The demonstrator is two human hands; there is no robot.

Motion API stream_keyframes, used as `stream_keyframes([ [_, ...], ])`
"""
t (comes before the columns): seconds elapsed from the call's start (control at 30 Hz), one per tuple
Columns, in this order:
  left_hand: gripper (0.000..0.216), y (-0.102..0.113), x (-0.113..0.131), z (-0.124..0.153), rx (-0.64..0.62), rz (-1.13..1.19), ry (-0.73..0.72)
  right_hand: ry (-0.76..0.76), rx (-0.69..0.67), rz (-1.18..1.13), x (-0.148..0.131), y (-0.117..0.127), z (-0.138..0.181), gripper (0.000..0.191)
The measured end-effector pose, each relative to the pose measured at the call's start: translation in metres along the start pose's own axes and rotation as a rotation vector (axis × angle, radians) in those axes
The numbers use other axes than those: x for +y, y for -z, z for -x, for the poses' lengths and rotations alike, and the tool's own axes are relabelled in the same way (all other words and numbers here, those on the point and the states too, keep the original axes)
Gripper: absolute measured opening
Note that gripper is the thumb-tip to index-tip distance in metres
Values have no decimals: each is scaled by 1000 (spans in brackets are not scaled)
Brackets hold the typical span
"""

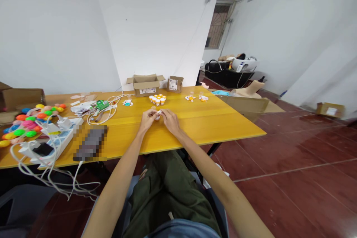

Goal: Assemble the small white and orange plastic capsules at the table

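Observation:
My left hand point(147, 119) and my right hand point(170, 119) meet over the yellow table point(217, 122), fingers pinched together on a small white and orange toy piece point(158, 113). Both hands rest on the tabletop near its front edge. Just beyond them stands a cluster of several small white and orange toy pieces point(157, 99). Further right lie two more small toys point(196, 98), and a teal one point(127, 102) lies to the left.
Two open cardboard boxes point(146, 84) stand at the table's back. On the left are a white power strip point(60, 139) with chargers and cables, coloured plastic balls point(26, 124), a blurred dark device point(90, 143). Red tiled floor on the right.

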State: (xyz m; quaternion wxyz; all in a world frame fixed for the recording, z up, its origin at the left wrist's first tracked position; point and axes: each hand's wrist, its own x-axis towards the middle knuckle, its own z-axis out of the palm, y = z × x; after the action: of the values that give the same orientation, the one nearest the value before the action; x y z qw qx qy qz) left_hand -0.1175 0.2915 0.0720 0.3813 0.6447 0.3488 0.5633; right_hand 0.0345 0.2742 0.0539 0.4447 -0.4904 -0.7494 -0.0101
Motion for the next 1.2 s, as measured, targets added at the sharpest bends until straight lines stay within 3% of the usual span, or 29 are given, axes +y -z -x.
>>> stream_keyframes([
  [0.7, 24, 0, -3, 0, -4, -3, 6, 8, 41, -134, 4, -2, -1, 25],
  [1.2, 18, -1, -2, 1, -6, -122, 23, -15, 13, -90, 4, -3, -1, 26],
])
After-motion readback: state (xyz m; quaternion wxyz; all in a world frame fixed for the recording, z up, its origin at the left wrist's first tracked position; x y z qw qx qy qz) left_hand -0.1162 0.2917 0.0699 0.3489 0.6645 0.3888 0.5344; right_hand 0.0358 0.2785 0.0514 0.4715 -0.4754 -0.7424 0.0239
